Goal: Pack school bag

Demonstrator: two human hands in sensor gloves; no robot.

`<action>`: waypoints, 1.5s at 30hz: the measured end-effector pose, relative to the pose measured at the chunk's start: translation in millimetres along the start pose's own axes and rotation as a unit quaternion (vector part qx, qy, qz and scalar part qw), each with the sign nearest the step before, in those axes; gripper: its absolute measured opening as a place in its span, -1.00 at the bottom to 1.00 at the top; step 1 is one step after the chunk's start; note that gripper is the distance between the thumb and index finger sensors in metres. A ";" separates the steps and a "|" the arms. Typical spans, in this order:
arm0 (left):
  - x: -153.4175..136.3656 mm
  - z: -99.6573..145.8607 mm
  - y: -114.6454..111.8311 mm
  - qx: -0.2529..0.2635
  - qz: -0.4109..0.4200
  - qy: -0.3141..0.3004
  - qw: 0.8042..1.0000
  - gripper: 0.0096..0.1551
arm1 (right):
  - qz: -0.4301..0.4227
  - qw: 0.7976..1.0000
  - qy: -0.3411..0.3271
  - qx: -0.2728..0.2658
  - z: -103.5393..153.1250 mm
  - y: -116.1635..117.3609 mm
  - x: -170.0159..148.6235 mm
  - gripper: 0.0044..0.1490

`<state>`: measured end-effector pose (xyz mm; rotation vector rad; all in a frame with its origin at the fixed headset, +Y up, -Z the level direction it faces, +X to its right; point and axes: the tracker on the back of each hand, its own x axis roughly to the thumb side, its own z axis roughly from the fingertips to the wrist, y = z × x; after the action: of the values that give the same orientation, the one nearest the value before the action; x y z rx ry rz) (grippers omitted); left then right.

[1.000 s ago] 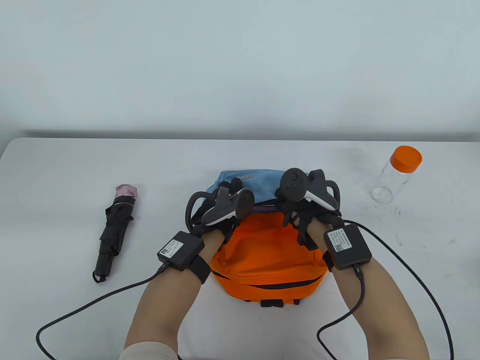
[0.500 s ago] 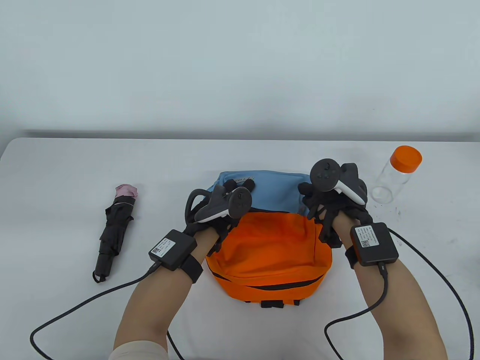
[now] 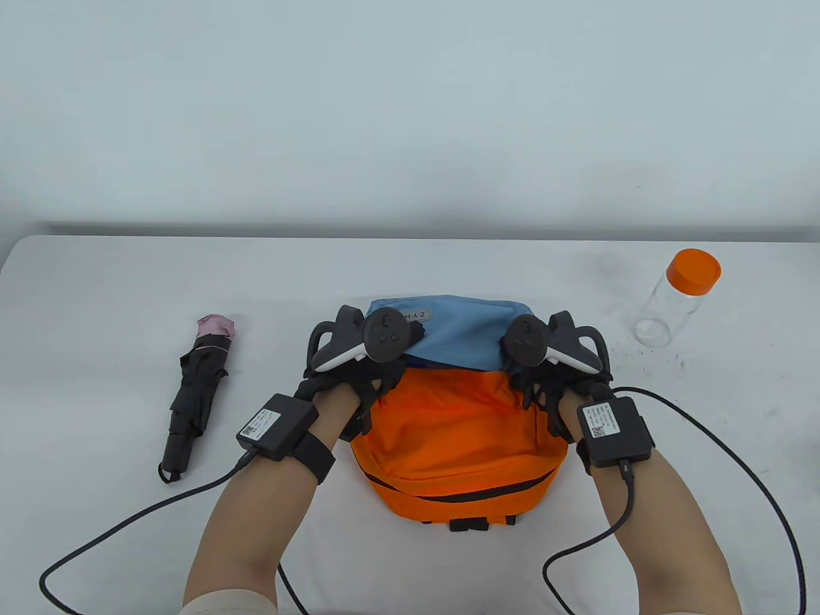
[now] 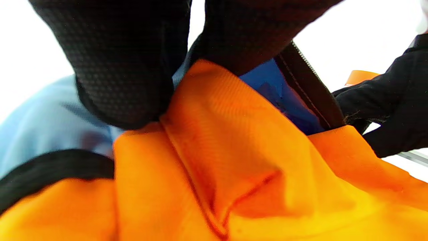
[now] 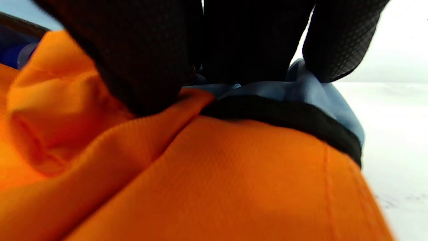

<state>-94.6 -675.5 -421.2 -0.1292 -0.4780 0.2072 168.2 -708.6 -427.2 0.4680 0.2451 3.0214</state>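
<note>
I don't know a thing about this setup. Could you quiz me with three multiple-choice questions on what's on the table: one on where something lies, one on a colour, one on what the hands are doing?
1. Where does the folded umbrella lie?
A. to the left of the backpack
B. inside the backpack
C. beside the bottle

2. What colour is the cap of the clear bottle?
A. blue
B. orange
C. black

3. What are the left hand and the right hand doing?
A. lifting the umbrella
B. resting flat on the table
C. gripping the fabric at the backpack's top, one at each side

Answers:
1. A: the umbrella lies on the table, apart from the backpack, on its left in the table view.
2. B: the cap is orange.
3. C: both wrist views show gloved fingers pinching orange and blue fabric.
</note>
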 end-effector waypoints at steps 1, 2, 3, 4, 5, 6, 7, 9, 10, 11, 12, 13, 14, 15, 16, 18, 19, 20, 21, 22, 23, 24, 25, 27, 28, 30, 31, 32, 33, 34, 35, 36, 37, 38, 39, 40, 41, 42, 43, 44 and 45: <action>-0.5 0.1 -0.7 0.000 0.006 0.000 1.000 -0.31 | 0.006 1.000 -0.006 -0.013 1.0 1.6 0.3 -0.35; -0.5 0.3 -0.9 -0.001 0.006 0.002 1.000 -0.31 | 0.011 1.000 -0.008 -0.023 1.8 2.1 0.2 -0.38; -0.1 0.7 -1.6 -0.005 0.003 0.002 1.000 -0.31 | 0.011 0.999 -0.011 -0.030 2.3 2.5 0.1 -0.40; 0.3 1.3 -2.0 -0.004 -0.001 0.001 1.000 -0.31 | 0.008 1.000 -0.011 -0.027 3.2 2.5 -0.7 -0.41; 0.5 1.7 -2.4 -0.005 -0.003 0.000 1.000 -0.31 | 0.006 0.999 -0.006 -0.031 3.7 0.3 -1.9 -0.41; 0.7 2.0 -2.9 -0.010 -0.002 -0.003 1.000 -0.30 | 0.001 1.000 0.005 -0.027 3.7 -2.6 -3.0 -0.42; 0.7 2.1 -3.4 -0.018 0.004 -0.006 1.000 -0.29 | -0.012 1.000 0.015 -0.012 4.5 -6.9 -3.8 -0.42; 0.9 2.8 -2.6 -0.022 0.008 -0.005 1.000 -0.27 | -0.019 0.999 0.018 -0.032 8.0 -19.1 -5.0 -0.43; 1.8 3.4 -1.4 -0.026 0.003 -0.008 1.000 -0.27 | -0.012 0.999 0.022 -0.045 10.2 -27.2 -5.7 -0.43; 2.7 3.6 -0.5 -0.029 -0.001 -0.009 1.000 -0.26 | -0.005 0.999 0.023 -0.049 12.0 -34.5 -6.7 -0.44; 3.4 3.6 0.3 -0.031 -0.004 -0.009 0.999 -0.25 | -0.006 0.999 0.025 -0.045 13.1 -39.3 -7.8 -0.44; 4.1 2.8 1.1 -0.040 -0.006 -0.012 0.999 -0.24 | -0.019 0.999 0.030 -0.038 15.4 -45.3 -9.8 -0.44; 5.0 1.4 1.9 -0.056 -0.001 -0.018 0.998 -0.21 | -0.036 0.998 0.033 -0.035 17.6 -49.6 -11.8 -0.43; 6.8 0.9 3.2 -0.065 0.008 -0.020 0.998 -0.19 | -0.049 0.998 0.033 -0.036 19.4 -52.6 -13.3 -0.43; 10.5 1.3 5.6 -0.059 0.016 -0.022 0.998 -0.17 | -0.059 0.997 0.034 -0.040 21.3 -55.3 -14.4 -0.42; 23.6 1.8 10.9 -0.015 0.001 -0.037 0.999 -0.15 | -0.061 0.997 0.032 -0.040 25.4 -59.6 -14.3 -0.43; 30.4 1.6 12.5 -0.001 -0.014 -0.044 0.999 -0.14 | -0.055 0.997 0.029 -0.048 27.1 -61.3 -13.5 -0.43; 41.8 1.2 14.3 0.021 -0.034 -0.050 0.998 -0.17 | -0.043 0.996 0.029 -0.070 29.9 -63.7 -12.1 -0.43; 52.7 -0.1 14.5 0.034 -0.045 -0.059 0.997 -0.19 | -0.034 0.995 0.029 -0.094 32.0 -66.1 -10.5 -0.43; 59.2 -2.1 13.8 0.035 -0.039 -0.070 0.996 -0.18 | -0.037 0.994 0.029 -0.099 32.7 -67.4 -9.2 -0.43; 68.1 -5.7 12.2 0.031 -0.021 -0.083 0.996 -0.17 | -0.047 0.994 0.028 -0.095 33.8 -68.4 -6.9 -0.43; 72.8 -8.3 11.1 0.026 -0.011 -0.089 0.996 -0.16 | -0.053 0.994 0.028 -0.094 34.3 -69.0 -5.5 -0.43; 80.8 -12.4 9.2 0.019 0.004 -0.095 0.995 -0.15 | -0.057 0.994 0.028 -0.092 35.2 -70.3 -2.7 -0.42; 91.2 -19.2 6.6 0.020 0.010 -0.106 0.994 -0.13 | -0.055 0.993 0.026 -0.104 38.1 -74.3 1.7 -0.42; 96.1 -23.2 5.1 0.024 0.016 -0.110 0.993 -0.12 | -0.056 0.991 0.020 -0.118 39.9 -77.2 4.7 -0.43; 101.8 -29.4 2.5 0.030 0.033 -0.116 0.992 -0.10 | -0.060 0.990 0.011 -0.123 41.9 -80.1 9.1 -0.43; 104.0 -32.9 1.0 0.037 0.048 -0.116 0.991 -0.12 | -0.064 0.990 0.003 -0.129 43.2 -81.3 13.4 -0.43; 105.3 -35.4 -0.1 0.044 0.063 -0.116 0.990 -0.13 | -0.065 0.989 -0.002 -0.133 43.9 -81.8 15.9 -0.43; 105.7 -37.6 -1.2 0.057 0.082 -0.110 0.989 -0.14 | -0.066 0.987 -0.001 -0.149 45.5 -81.9 18.8 -0.42; 104.6 -38.0 -1.9 0.074 0.095 -0.101 0.988 -0.16 | -0.064 0.985 -0.002 -0.158 45.8 -81.8 19.9 -0.42; 102.5 -39.8 -3.9 0.096 0.115 -0.090 0.985 -0.17 | -0.062 0.985 0.000 -0.163 46.8 -82.1 18.9 -0.42; 101.0 -41.0 -5.4 0.096 0.125 -0.085 0.984 -0.20 | -0.074 0.984 -0.003 -0.164 47.3 -81.2 17.5 -0.42; 99.8 -41.8 -7.3 0.097 0.130 -0.080 0.984 -0.25 | -0.095 0.980 -0.009 -0.174 48.8 -78.1 16.0 -0.43; 100.0 -42.2 -8.2 0.104 0.124 -0.083 0.983 -0.32 | -0.101 0.978 -0.015 -0.181 49.2 -75.9 15.4 -0.44; 100.8 -42.7 -8.9 0.111 0.114 -0.086 0.984 -0.37 | -0.104 0.977 -0.018 -0.185 49.8 -74.3 14.3 -0.44; 101.7 -43.2 -9.5 0.114 0.104 -0.087 0.984 -0.40 | -0.116 0.976 -0.023 -0.185 50.5 -72.5 12.1 -0.43; 102.0 -44.1 -9.6 0.112 0.102 -0.085 0.985 -0.41 | -0.129 0.974 -0.027 -0.183 50.3 -71.6 10.5 -0.42; 101.7 -45.7 -9.5 0.100 0.105 -0.086 0.986 -0.42 | -0.156 0.972 -0.025 -0.175 50.4 -69.9 7.5 -0.40; 99.7 -47.5 -8.7 0.093 0.108 -0.084 0.986 -0.45 | -0.187 0.967 -0.026 -0.172 51.1 -69.4 4.1 -0.37; 98.0 -49.2 -9.0 0.084 0.120 -0.081 0.986 -0.44 | -0.209 0.963 -0.032 -0.169 50.7 -69.6 2.1 -0.33; 96.7 -49.6 -9.1 0.082 0.131 -0.076 0.985 -0.47 | -0.220 0.961 -0.034 -0.163 50.4 -69.9 1.1 -0.29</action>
<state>14.1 -666.0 -420.5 -0.0149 -0.5940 0.5164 186.0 -632.3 -391.2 0.4203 -0.1372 2.5368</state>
